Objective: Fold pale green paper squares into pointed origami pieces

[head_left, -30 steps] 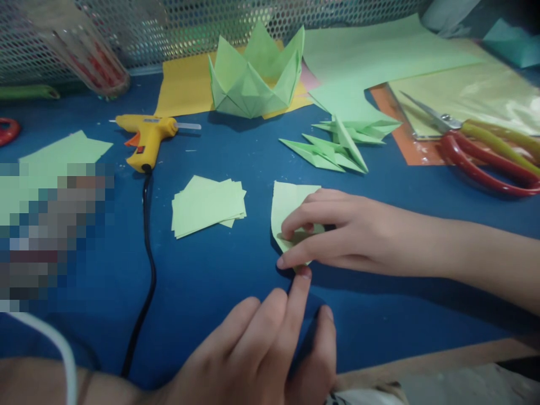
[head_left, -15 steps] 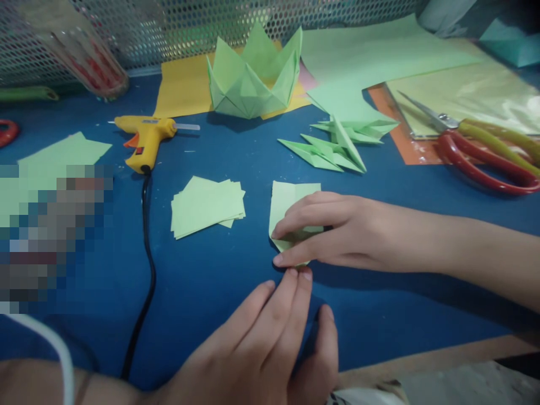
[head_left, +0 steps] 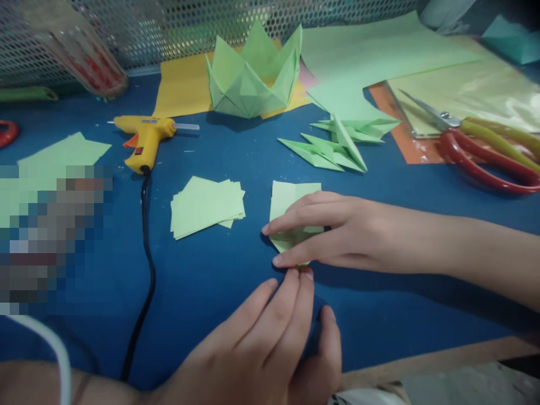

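Observation:
A small green paper piece (head_left: 293, 197) lies on the blue table, its lower part folded, with the corners at its near edge drawn in. My right hand (head_left: 337, 228) rests across it from the right, open, with thumb and index finger stretched apart over the fold. From below comes my left hand (head_left: 270, 332), open, its fingertips touching the near edge of the paper and its thumb held apart. To the left sits a stack of green paper rectangles (head_left: 206, 207). Several folded pointed green pieces (head_left: 324, 151) lie beyond my right hand.
A green folded paper crown (head_left: 253, 90) stands at the back on yellow paper (head_left: 183, 84). A yellow glue gun (head_left: 145, 138) trails a black cord (head_left: 147, 242). Scissors (head_left: 476, 140) with red and yellow handles lie at right; a glass jar (head_left: 84, 59) stands back left.
My right index finger has slid left, past the paper's left edge. My left hand has shifted very slightly to the right. Everything else on the table stays as it was.

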The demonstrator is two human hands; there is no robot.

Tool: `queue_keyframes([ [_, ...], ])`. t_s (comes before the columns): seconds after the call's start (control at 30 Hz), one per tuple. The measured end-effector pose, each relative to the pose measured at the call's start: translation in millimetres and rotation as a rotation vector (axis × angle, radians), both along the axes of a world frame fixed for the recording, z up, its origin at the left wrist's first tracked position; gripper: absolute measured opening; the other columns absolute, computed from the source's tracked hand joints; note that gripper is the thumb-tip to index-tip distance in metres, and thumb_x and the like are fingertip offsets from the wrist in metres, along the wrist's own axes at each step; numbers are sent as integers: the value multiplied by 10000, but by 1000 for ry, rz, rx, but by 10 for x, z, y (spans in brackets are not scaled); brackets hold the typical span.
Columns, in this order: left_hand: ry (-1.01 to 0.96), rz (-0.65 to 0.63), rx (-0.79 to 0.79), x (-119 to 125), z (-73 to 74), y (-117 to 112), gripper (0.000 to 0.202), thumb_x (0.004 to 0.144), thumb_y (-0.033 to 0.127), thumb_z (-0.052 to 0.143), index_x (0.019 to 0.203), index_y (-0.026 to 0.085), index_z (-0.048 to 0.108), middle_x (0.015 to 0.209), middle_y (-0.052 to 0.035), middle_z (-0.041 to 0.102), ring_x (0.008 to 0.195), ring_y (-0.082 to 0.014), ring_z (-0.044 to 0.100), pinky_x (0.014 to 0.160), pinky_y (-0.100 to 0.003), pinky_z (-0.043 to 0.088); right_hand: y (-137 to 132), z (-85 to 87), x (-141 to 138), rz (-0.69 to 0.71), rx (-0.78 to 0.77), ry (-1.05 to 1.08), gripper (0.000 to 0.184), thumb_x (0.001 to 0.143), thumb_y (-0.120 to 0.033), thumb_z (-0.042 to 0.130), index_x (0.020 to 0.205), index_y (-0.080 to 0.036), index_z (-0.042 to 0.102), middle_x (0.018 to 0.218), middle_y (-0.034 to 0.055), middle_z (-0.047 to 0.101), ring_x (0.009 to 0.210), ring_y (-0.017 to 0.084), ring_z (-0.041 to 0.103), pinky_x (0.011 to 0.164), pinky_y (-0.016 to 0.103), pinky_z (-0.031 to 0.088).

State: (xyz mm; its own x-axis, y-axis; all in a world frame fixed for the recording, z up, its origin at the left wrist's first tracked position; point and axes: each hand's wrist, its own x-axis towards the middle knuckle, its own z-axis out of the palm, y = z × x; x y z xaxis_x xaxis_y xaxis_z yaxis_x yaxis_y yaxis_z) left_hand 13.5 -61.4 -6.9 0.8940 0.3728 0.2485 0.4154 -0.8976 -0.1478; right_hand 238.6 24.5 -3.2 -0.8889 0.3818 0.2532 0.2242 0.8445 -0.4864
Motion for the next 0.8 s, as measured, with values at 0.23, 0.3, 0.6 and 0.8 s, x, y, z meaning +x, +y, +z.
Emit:
queue_keyframes([
  [0.23,13,-12,37,23,34,31,366,962,61,267,1177,166,544,1181,-61,678,1139,-185,594,970,-304,436,8,15,7,-5,-50,18,299,966,-140,451,1150,-158,686,1259,125,591,1161,161,533,944,286,454],
  [0.3,12,-18,45,29,29,23,368,965,64,266,1184,165,544,1182,-60,678,1137,-183,596,967,-301,439,4,17,12,2,-55,43,294,963,-140,457,1133,-168,696,1249,120,589,1119,148,549,928,280,459],
  [0.6,20,-17,40,11,41,34,401,960,45,225,1184,150,541,1178,-57,680,1154,-173,580,992,-299,423,8,7,2,-77,-77,30,355,946,-107,414,1034,-209,742,1252,132,519,1136,191,516,913,352,446],
  [0.8,-1,-51,82,20,4,37,363,959,74,261,1181,137,541,1186,-88,674,1160,-191,584,995,-304,426,-22,-38,-28,-193,57,-60,353,976,-189,405,1180,-279,678,1279,125,521,1119,260,486,880,461,393],
])
